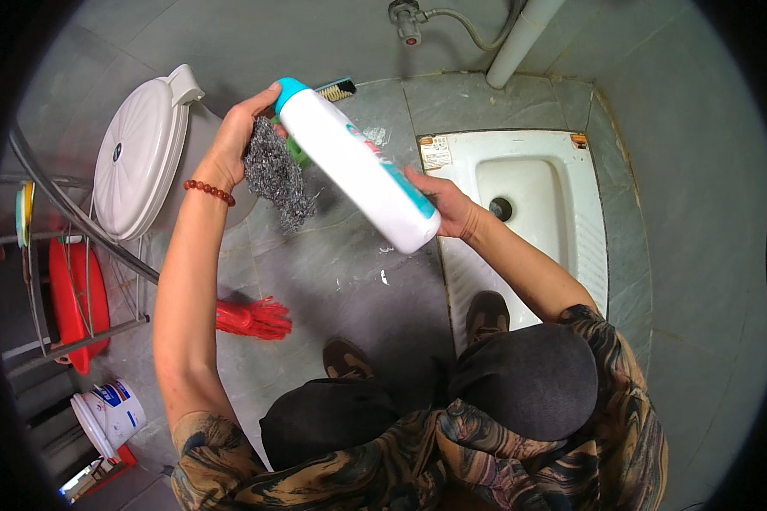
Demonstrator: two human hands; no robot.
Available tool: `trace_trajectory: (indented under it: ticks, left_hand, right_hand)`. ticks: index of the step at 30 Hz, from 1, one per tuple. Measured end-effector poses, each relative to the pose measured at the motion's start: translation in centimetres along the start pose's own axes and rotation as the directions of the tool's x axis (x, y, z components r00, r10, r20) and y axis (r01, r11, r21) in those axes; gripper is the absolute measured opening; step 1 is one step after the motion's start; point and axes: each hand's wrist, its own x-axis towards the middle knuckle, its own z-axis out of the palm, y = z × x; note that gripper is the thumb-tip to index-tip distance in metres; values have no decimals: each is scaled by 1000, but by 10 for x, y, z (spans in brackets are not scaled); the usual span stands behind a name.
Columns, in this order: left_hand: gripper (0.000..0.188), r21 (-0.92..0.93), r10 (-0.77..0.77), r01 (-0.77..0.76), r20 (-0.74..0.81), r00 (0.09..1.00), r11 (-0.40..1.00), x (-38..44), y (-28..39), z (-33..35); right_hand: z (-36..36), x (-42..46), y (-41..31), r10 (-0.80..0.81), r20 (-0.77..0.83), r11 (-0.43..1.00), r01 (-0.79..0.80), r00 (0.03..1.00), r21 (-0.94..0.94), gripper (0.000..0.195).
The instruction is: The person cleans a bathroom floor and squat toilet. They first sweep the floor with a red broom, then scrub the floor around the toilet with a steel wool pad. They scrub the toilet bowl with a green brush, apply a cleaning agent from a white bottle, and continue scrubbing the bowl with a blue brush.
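A white plastic bottle (350, 163) with a turquoise cap (289, 94) is held tilted in front of me, its cap end to the upper left. My left hand (236, 144) has its thumb against the cap and also holds a shaggy grey clump of steel wool (278, 175). Beside the wool a green piece (298, 153) shows; the bottle and wool hide most of it. Near the base, my right hand (449, 203) grips the bottle from the right, with its fingers partly hidden behind it.
A white squat toilet (588, 255) is set in the floor at right, with my foot at its edge. Left stand a lidded bin (144, 156), a metal rack (112, 329), a red broom head (252, 319) and a white bucket (118, 409). A brush (337, 90) lies by the wall.
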Motion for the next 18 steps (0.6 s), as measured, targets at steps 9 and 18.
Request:
trace_trajectory:
  ticks: [9, 18]
  left_hand:
    - [43, -3, 134, -135, -81, 988, 991, -5, 10, 28]
    - [29, -158, 150, -130, 117, 982, 979, -9, 13, 22]
  right_hand:
    - [-12, 16, -1, 17, 367, 915, -162, 930, 369, 56]
    - [-11, 9, -5, 34, 549, 830, -330, 835, 450, 62]
